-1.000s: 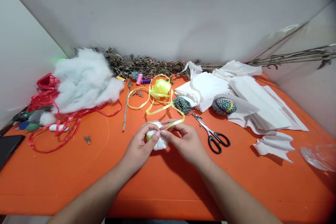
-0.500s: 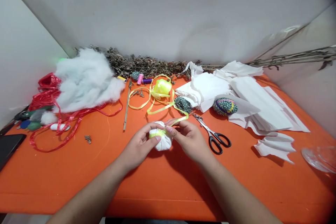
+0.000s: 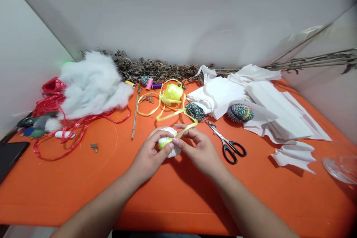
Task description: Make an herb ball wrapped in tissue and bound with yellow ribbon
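Observation:
A small white bundle with yellow ribbon round it is held over the near middle of the table. My left hand is closed on its left side, thumb in front. My right hand pinches the yellow ribbon at the bundle's right side. From there the ribbon runs back in loose loops to a yellow ribbon ball. Black-handled scissors lie just right of my right hand.
White stuffing and red ribbon lie at left. Dried plants line the wall. White sheets, a multicoloured yarn ball and a clear container are at right. A thin stick lies left of the yellow loops.
The bundle has turned a little between my hands, and less of its white front shows. My right fingers have shifted slightly along the ribbon, which now slants more steeply up from them.

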The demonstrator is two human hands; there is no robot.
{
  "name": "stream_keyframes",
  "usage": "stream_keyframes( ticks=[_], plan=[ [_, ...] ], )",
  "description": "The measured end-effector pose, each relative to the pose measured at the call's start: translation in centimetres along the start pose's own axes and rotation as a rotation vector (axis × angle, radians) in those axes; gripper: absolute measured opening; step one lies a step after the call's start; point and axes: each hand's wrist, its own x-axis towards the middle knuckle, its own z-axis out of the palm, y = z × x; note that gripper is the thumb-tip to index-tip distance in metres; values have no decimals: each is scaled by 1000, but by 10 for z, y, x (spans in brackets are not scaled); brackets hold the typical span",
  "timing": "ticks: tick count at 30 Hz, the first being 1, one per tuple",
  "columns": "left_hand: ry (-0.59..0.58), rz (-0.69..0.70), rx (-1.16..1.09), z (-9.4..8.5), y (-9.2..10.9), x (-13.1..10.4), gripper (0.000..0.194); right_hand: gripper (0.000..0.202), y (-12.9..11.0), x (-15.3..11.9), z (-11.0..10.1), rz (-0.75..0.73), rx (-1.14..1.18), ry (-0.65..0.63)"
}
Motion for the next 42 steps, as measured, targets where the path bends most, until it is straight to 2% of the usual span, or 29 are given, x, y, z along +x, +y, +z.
stream_keyframes(
  ticks=[4,10,17,22,32,39,42],
  plan=[
    [7,49,117,-1,1,1,17,16,0,0,0,-15,-36,-10],
    [48,106,166,-1,3,1,16,25,2,2,1,39,102,-39],
    [-45,45,144,0,5,0,16,18,-1,1,0,-41,58,-6],
    [-6,-25,72,0,4,-1,19,20,0,0,3,-30,32,-19],
    [27,-71,-35,1,4,0,23,26,3,1,2,-6,12,-25],
    [-6,-77,2,2,3,-2,24,28,4,3,1,48,162,-30],
    [-9,-74,-43,3,4,-2,21,28,1,4,0,56,147,-20]
  ],
)
